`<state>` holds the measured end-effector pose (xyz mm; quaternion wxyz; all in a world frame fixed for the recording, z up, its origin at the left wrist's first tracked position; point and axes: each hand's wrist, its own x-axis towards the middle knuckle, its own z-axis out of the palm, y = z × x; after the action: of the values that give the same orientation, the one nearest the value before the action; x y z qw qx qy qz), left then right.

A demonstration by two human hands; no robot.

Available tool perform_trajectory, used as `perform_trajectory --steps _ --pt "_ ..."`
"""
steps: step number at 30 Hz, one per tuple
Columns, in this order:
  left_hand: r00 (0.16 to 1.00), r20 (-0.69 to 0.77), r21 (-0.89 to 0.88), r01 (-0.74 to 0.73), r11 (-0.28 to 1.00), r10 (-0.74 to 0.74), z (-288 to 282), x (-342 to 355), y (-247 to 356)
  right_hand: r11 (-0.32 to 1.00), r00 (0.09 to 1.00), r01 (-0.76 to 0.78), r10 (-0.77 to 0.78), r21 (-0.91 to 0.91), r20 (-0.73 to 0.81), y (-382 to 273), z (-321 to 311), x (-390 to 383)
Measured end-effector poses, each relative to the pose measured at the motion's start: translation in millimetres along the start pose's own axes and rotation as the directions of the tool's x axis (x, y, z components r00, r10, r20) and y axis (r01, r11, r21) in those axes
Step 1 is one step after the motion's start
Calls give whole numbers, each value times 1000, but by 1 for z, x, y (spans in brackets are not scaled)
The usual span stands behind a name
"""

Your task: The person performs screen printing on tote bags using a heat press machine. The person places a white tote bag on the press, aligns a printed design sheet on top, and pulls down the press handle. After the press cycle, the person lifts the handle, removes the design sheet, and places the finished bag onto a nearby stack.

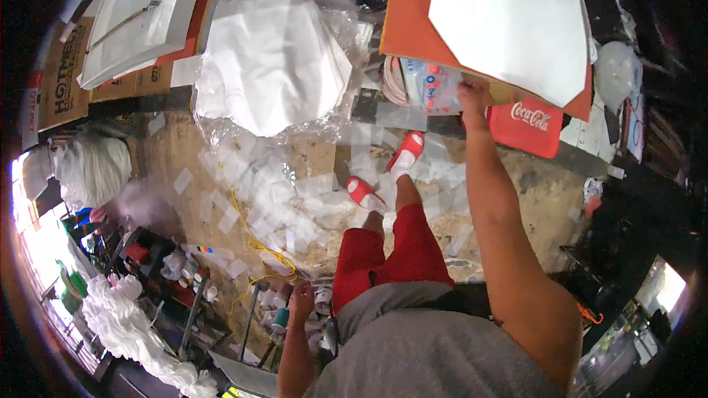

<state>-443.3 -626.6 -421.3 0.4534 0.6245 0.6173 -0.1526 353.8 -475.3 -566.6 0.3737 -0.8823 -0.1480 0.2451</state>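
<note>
My right hand (474, 96) reaches forward to a space beneath an orange-topped work table (413, 18). Its fingers are curled at the right edge of a clear plastic package (435, 87) with blue and red print; what they grip is hard to make out. A red plastic crate or panel (522, 125) with white lettering sits just right of the wrist. My left hand (301, 301) hangs low at my side, fingers loosely apart and holding nothing visible. Large white sheets (509, 22) lie on the orange top, above the right hand.
A stack of white sheets (273, 59) lies on clear plastic wrap at front left, beside a white machine (147, 15). Paper scraps (258, 199) and a yellow cord (254, 239) litter the floor. White bundled material (125, 317) and clutter stand at left.
</note>
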Motion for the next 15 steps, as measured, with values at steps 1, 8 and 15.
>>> perform_trajectory --steps 1,8,15 --pt "995 32 -125 99 987 -96 -4 15 17 974 999 16 -27 226 47 1 -16 -6" --pt "959 -104 -110 -276 955 265 -59 72 274 956 846 287 -285 -66 -451 10 -105 -82" --pt "524 38 -71 -848 526 851 -62 51 561 835 915 397 -325 -382 240 -202 -267 -265"
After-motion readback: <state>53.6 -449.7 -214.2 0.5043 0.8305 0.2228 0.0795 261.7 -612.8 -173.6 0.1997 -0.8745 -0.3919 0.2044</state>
